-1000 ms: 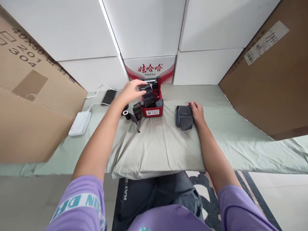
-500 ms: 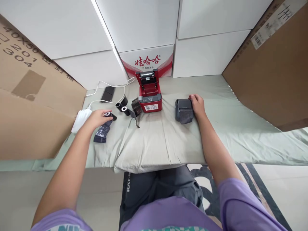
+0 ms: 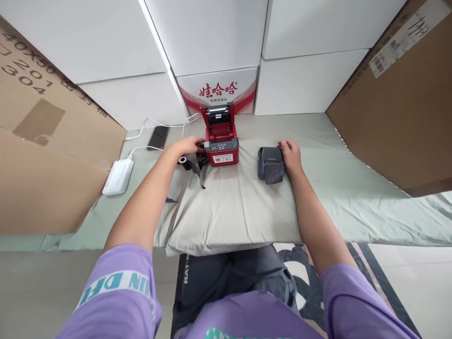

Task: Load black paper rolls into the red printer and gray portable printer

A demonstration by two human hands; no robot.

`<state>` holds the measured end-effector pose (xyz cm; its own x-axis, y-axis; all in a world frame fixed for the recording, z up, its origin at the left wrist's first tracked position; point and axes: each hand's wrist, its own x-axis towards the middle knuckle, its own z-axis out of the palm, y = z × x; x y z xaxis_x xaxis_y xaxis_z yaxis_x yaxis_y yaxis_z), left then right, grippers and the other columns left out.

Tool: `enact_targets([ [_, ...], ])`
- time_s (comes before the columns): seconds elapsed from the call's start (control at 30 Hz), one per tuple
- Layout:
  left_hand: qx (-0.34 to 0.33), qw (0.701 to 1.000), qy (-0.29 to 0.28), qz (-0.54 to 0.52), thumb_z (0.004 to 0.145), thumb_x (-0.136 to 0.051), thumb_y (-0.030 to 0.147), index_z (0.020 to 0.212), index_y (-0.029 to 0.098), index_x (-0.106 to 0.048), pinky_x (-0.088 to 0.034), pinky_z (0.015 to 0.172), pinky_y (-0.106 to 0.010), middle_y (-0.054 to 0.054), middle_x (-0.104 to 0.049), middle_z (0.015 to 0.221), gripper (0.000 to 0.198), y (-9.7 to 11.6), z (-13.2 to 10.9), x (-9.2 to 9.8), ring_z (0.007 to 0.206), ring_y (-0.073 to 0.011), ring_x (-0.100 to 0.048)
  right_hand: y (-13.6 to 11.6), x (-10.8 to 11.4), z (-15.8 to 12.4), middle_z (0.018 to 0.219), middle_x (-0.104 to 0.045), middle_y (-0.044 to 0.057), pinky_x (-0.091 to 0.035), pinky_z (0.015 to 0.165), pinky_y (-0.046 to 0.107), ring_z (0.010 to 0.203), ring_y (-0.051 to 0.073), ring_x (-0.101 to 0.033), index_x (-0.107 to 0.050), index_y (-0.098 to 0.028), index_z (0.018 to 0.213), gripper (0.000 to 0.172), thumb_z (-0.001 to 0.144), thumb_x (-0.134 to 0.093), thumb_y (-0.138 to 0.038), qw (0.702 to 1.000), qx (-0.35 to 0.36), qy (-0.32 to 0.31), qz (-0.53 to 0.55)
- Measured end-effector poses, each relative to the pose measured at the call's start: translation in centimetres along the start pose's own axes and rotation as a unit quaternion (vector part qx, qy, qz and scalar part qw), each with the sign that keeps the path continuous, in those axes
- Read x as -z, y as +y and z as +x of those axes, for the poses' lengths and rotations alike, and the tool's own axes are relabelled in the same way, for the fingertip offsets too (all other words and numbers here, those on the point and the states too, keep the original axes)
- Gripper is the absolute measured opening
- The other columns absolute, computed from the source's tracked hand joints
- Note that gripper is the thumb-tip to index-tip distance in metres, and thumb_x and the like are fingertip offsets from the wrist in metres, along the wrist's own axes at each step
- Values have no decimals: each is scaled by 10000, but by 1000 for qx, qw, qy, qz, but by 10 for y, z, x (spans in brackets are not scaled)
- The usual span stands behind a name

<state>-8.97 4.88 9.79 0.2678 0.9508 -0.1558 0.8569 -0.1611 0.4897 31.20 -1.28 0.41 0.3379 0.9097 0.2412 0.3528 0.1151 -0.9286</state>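
Observation:
My left hand (image 3: 190,145) reaches to the left side of a red label printer (image 3: 221,153) whose lid stands raised. Its fingers are apart, over a dark crumpled piece (image 3: 202,159) lying against the printer. Just below this hand sits a small black roll (image 3: 184,163) with a white core and a loose dark strip trailing from it. My right hand (image 3: 291,155) rests against the right side of a small black portable printer (image 3: 269,159), fingers loosely bent at its back corner. A dark strip (image 3: 274,172) hangs out of that printer's front. My left forearm hides part of the cloth.
A white power bank (image 3: 119,177) with a white cable and a black phone (image 3: 158,137) lie at the left. Big cardboard boxes (image 3: 49,155) (image 3: 399,117) flank the cloth-covered surface (image 3: 226,207). White boxes (image 3: 293,87) form a wall behind.
My left hand has left the black roll at the left and moved right and away from me, to the red printer's side. My right hand stays by the black printer.

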Motion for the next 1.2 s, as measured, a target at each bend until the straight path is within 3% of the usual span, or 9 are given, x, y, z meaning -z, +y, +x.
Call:
enact_targets([
  [0.1,13,991,-110,82,664,-708,258,1000,260,-785,-532,918,-355,-45,-804,1041,344,-2,5,6,1003,-288,-711,-3,1,-1,924,-731,83,-492,904,387,871,209,-633,-681,-184,889,443,837,-520,-594,1000,-5,2,1],
  [0.2,-12,988,15,155,734,-689,284,1107,243,-764,-508,979,-406,-83,-767,1130,382,-12,-12,17,1073,-317,-682,-4,0,0,921,-732,85,-489,887,383,852,207,-631,-673,-188,881,421,832,-518,-577,1000,-3,-1,1],
  [0.3,-45,977,174,119,762,-687,260,1154,226,-736,-510,995,-406,-96,-717,1171,396,-16,-38,28,1046,-289,-663,-3,-2,1,918,-733,83,-491,879,379,852,205,-634,-671,-189,882,409,834,-522,-567,1000,-1,-4,-1],
  [0.4,-77,946,313,31,789,-705,241,1113,232,-712,-533,933,-369,-80,-689,1149,324,-5,-59,32,981,-244,-655,-8,1,-5,918,-729,83,-502,839,363,841,197,-634,-676,-183,904,398,847,-521,-545,1000,15,18,0],
  [0.5,-125,918,373,-51,822,-713,225,1131,234,-661,-541,848,-319,-56,-691,1124,313,19,-63,25,988,-211,-657,-35,8,-21,935,-720,84,-507,799,345,841,192,-637,-682,-190,907,343,898,-511,-488,993,94,65,-24],
  [0.6,-176,911,359,-102,832,-707,199,1133,235,-658,-534,840,-298,-36,-718,1103,307,44,-55,11,994,-196,-666,-83,6,-37,951,-720,73,-519,811,334,858,187,-649,-687,-210,939,314,966,-488,-451,983,174,66,-12],
  [0.83,-225,922,281,-144,798,-673,121,1105,222,-709,-524,848,-300,-28,-767,1050,325,70,-26,-16,924,-201,-683,-179,-70,-4,1225,-731,89,-549,821,314,871,165,-653,-690,-206,1188,311,921,-569,-310,961,198,-191,-26],
  [1.0,-221,916,285,-178,829,-656,144,1120,214,-673,-534,849,-306,-50,-751,1085,300,53,-14,-24,954,-203,-697,-191,-120,24,1101,-760,86,-524,900,337,928,203,-660,-753,-144,1121,336,828,-591,-157,914,196,-328,-137],
  [1.2,-209,935,271,-97,810,-559,43,1278,234,-634,-495,1072,-404,-82,-710,1299,511,26,-11,-17,1184,-245,-652,-170,-152,18,1165,-764,136,-511,952,383,1054,284,-679,-748,-121,1148,343,842,-596,-136,905,199,-283,-249],
])
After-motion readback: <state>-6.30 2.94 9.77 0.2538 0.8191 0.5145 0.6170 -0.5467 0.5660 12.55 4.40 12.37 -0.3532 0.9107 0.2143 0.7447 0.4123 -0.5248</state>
